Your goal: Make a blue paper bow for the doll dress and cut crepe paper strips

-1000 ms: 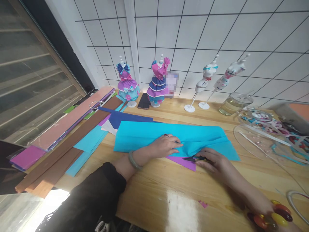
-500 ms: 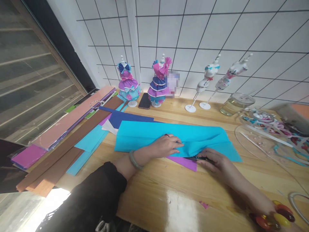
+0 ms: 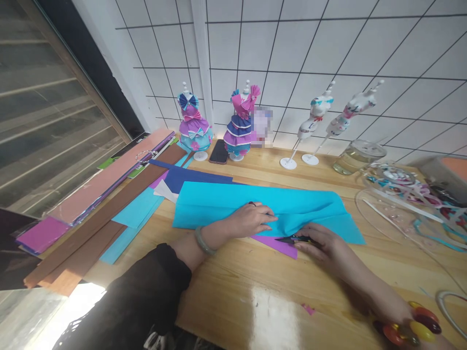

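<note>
A wide piece of bright turquoise crepe paper (image 3: pixel 262 199) lies across the middle of the table, wrinkled on its right half. My left hand (image 3: pixel 251 219) rests on it with fingers stretched out, pressing it down. At the paper's near edge, my right hand (image 3: pixel 321 240) is closed around small dark scissors (image 3: pixel 292 239). Their blades point left over a purple strip (image 3: pixel 273 245) that sticks out from under the turquoise paper. Dark blue paper (image 3: pixel 197 178) shows behind it. The scissors' handles are mostly hidden by my fingers.
Brown strips (image 3: pixel 102 223) and packed coloured paper (image 3: pixel 109 180) lie at left. Behind stand two dressed mini mannequins (image 3: pixel 195 126), a phone (image 3: pixel 219 151), two undressed mannequins (image 3: pixel 315 116) and a glass cup (image 3: pixel 355 158). Tangled ribbons (image 3: pixel 412 184) lie at right, a pink scrap (image 3: pixel 309 309) in front.
More of the scissors' dark blades now shows beyond the turquoise paper's near edge, above the purple strip. My left hand and the paper stay in place.
</note>
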Available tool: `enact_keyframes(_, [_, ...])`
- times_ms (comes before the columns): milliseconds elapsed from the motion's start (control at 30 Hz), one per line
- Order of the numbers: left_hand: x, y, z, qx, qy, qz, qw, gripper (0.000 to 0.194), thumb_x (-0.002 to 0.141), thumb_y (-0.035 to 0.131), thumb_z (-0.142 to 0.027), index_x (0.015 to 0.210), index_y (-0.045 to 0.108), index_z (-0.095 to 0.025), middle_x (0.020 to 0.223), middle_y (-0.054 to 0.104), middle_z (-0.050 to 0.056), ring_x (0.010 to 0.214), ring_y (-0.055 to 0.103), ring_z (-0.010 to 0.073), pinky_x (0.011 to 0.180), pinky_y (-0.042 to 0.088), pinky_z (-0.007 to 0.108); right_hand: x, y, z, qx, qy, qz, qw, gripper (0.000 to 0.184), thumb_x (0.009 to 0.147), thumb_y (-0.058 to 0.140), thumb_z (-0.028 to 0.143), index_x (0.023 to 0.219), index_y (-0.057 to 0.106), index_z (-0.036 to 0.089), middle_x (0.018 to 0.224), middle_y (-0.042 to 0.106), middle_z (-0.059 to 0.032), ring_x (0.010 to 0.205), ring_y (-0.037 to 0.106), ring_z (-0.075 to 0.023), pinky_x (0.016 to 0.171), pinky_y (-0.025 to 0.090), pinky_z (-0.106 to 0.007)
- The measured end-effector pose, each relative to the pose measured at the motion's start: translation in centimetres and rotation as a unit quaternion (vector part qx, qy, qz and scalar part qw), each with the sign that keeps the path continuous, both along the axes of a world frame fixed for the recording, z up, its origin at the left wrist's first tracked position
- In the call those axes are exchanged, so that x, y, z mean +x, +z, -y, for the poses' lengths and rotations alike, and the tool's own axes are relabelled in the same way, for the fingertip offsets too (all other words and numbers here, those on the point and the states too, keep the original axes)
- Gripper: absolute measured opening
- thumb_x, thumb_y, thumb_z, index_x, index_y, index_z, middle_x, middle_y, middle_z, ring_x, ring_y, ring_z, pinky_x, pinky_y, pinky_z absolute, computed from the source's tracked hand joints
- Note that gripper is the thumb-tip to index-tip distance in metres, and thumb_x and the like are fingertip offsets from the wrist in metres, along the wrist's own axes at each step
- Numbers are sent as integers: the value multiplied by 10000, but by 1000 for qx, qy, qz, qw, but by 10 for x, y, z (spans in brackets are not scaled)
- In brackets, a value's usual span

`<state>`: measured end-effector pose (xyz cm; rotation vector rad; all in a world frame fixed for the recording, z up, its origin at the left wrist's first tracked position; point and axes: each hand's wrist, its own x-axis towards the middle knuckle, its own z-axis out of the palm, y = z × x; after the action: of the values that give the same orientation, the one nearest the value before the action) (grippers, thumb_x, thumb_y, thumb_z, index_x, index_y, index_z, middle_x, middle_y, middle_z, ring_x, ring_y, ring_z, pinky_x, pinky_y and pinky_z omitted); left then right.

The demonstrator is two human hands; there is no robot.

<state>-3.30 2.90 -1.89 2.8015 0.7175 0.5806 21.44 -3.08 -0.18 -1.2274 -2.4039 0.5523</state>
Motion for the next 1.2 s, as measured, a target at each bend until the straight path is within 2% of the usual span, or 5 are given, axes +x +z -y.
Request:
enact_keyframes(400, [-1,0,1,-3,-1,-6,1000,274,894,439,-317,1097,582,-201,1141,579,38,954,502,167,848,339,287,-7,1,0,4,0,-2,1000,185,841,521,347,902,641,222,861,653,-58,789,614,-181,667,493,-304])
enact_keyframes(767, [0,9,2,-9,3,-21,1000,276,886,458,-324,1100,583,-201,1140,582,36,953,502,168,846,347,291,-5,-1,3,-12,-17,1,1000,184,838,528,348,939,629,232,898,643,-44,818,603,-175,697,482,-305])
enact_keyframes(1200, [0,0,0,1,-5,-13,1000,271,902,420,-293,1115,559,-198,1142,572,37,967,515,164,871,332,297,-12,-5,-2,4,0,-4,1000,174,838,531,343,906,618,209,877,632,-58,803,595,-174,688,474,-300])
